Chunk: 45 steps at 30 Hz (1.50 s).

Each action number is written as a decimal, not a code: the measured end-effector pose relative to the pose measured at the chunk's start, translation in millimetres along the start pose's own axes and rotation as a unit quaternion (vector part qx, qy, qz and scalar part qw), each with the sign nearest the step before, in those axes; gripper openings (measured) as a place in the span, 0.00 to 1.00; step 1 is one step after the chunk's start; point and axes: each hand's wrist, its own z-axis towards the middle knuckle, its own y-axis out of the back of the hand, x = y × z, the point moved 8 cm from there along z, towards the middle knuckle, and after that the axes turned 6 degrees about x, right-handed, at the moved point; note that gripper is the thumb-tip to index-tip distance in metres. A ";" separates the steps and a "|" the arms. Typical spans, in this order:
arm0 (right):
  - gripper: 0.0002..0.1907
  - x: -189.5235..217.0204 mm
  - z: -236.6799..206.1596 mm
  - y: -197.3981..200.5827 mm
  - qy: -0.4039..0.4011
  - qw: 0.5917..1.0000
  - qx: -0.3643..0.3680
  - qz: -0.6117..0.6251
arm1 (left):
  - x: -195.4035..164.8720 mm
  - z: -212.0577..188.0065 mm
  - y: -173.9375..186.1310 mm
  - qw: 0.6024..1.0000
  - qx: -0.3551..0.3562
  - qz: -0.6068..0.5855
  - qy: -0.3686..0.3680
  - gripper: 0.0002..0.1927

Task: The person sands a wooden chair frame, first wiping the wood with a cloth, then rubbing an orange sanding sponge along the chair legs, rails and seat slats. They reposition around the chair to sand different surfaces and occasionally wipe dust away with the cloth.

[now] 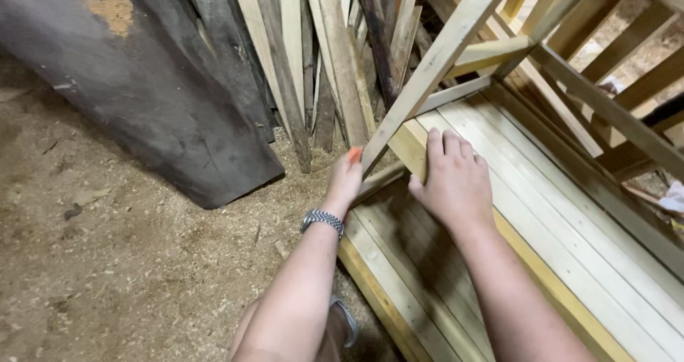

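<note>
My left hand (pixel 345 182) reaches to the lower end of a slanted pale wooden strut (pixel 434 59), holding a small orange object (pixel 355 155) against it; most of that object is hidden by the fingers. A metal wristwatch (pixel 322 220) sits on that wrist. My right hand (pixel 454 179) lies flat, fingers together, on the slatted wooden panel (pixel 570 219) of a light timber frame, just right of the strut's foot.
Rough boards and planks (pixel 313 55) lean upright behind the frame. A large dark slab (pixel 142 84) leans at the left. The ground (pixel 107 262) is covered in sawdust. More frame bars (pixel 613 112) cross at the upper right.
</note>
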 end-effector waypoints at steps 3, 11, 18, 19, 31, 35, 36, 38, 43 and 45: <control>0.47 -0.4 1.5 0.0 -0.001 1.000 0.005 -0.007 | 3.5 -1.2 -3.0 0.999 -0.017 0.009 0.037 0.22; 0.44 -0.1 -1.6 -1.7 0.000 1.000 0.001 -0.010 | -16.1 15.0 -18.9 0.984 0.054 -0.128 -0.114 0.26; 0.45 -1.5 0.3 -2.5 -0.003 1.000 0.008 -0.012 | -2.4 -5.0 -9.4 0.999 0.013 0.005 0.033 0.24; 0.46 -0.9 -0.3 -1.9 -0.002 1.000 0.008 -0.010 | -2.7 -5.4 -9.4 0.999 0.018 0.010 0.037 0.24; 0.47 -2.3 0.2 -2.6 -0.007 0.999 0.014 -0.035 | 38.8 -4.6 12.5 0.988 0.031 0.060 0.136 0.20; 0.47 -1.0 -3.3 -0.4 0.003 1.000 -0.005 -0.027 | 34.7 -6.2 17.1 0.990 0.065 0.034 0.122 0.24; 0.47 -0.2 -4.1 1.4 0.007 1.000 -0.015 -0.024 | 33.6 -6.1 18.1 0.994 0.068 0.000 0.084 0.22; 0.47 -0.8 -3.1 -0.6 0.001 1.000 0.003 -0.026 | 38.5 -6.6 21.4 0.996 0.055 0.014 0.064 0.20; 0.47 -0.4 -1.7 1.4 0.001 0.999 -0.002 -0.032 | 45.6 -12.6 28.2 0.977 0.024 0.179 0.118 0.21; 0.47 0.6 -2.7 3.3 0.009 0.999 -0.016 -0.028 | 43.1 -13.7 26.6 0.981 0.041 0.116 0.148 0.22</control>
